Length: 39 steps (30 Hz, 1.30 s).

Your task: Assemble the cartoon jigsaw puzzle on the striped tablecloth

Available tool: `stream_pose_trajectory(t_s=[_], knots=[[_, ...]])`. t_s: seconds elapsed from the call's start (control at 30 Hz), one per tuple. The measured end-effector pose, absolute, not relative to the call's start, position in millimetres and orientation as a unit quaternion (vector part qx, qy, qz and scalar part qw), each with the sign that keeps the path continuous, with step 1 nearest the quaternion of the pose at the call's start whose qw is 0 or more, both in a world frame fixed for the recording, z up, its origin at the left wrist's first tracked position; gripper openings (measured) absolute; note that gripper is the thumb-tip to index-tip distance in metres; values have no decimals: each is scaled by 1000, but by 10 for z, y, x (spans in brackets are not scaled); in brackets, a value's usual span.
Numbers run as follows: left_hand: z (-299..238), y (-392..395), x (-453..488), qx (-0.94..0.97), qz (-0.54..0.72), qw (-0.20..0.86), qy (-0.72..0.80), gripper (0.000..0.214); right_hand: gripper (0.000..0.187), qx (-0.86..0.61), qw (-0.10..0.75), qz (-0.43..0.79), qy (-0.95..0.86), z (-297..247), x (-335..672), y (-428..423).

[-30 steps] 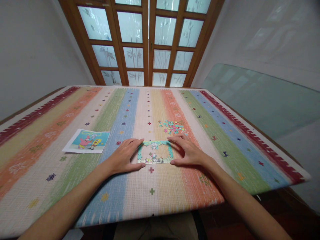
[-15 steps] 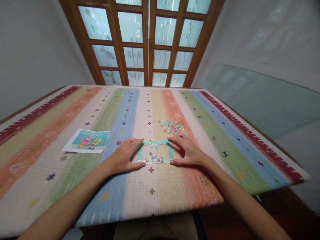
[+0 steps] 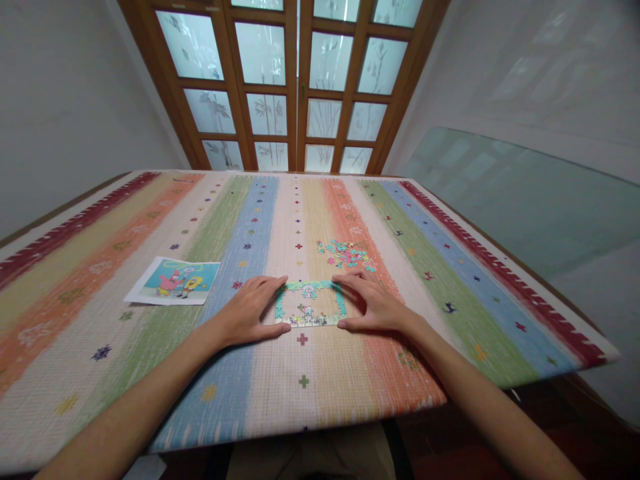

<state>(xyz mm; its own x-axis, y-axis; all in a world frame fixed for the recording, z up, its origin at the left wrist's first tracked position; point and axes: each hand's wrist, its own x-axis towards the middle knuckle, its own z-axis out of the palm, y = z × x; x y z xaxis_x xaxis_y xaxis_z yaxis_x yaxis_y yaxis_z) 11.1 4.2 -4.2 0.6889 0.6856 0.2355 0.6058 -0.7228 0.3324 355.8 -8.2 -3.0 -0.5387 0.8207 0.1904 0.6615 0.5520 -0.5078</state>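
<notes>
A striped tablecloth [image 3: 285, 387] covers the table in front of a wooden door [image 3: 297, 127] with frosted panes. The partly assembled puzzle [image 3: 309, 291] lies flat near the front edge, between the hands. The left hand [image 3: 247, 312] is unchanged from the earlier frame, at the puzzle's left end; the right hand [image 3: 375, 303] has shifted slightly inward at the right end. On each hand, thumb and fingers stand apart, tips at the corners; pressure cannot be determined. The loose pieces [image 3: 347, 255] remain beyond the right hand. Fingers hide the puzzle's corners; its printed details are too small to read.
</notes>
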Motion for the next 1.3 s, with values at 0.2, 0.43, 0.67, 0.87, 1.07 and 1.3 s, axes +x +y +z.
stream_pose_trajectory(t_s=[0.2,0.43,0.67,0.87,1.07,1.3], knots=[[-36,44,122,912,172,119,354,82,86,-428,203,194,-859,-2,3540,-84],[-1,44,103,912,167,112,356,85,90,-419,206,195,-863,53,3580,-84],[-25,61,77,912,165,108,360,87,84,-424,210,198,-859,69,3618,-77],[-20,48,104,911,163,112,363,85,77,-414,206,202,-864,86,3601,-72],[-6,46,97,911,163,115,360,84,77,-417,207,192,-864,108,3615,-68],[-12,61,69,914,162,108,357,88,65,-417,224,192,-860,110,3659,-70]])
